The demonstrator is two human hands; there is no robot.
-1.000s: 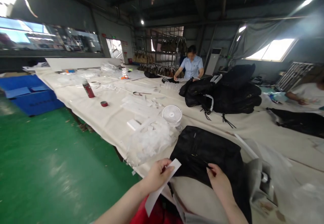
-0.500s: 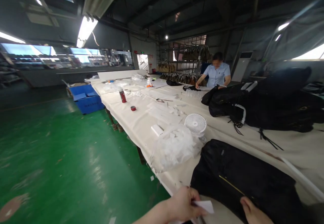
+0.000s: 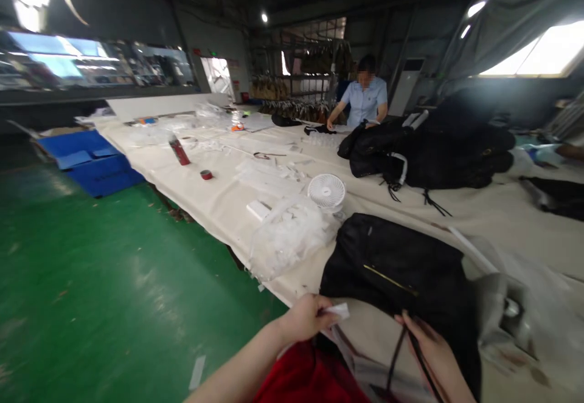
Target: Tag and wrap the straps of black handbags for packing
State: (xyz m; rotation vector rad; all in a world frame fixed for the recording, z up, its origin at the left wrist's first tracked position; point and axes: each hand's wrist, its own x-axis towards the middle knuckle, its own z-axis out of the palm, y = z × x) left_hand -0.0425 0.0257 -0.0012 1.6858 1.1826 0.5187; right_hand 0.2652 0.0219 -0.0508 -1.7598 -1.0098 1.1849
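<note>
Head view: your cloth-covered surface [image 3: 219,202] runs toward 12 o'clock. At 6 o'clock lies the black bag [image 3: 401,269]; your right hand [image 3: 431,354] pinches its black strap [image 3: 413,345]. At 7 o'clock, your left hand [image 3: 303,318] grips a white paper slip [image 3: 338,310].

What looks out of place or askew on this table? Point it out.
Little stands out. The red bottle leans rather than standing upright, and the heap of clear plastic bags hangs over the table edge. The left hand pinches a white slip; the right hand rests on the black bag.
</note>
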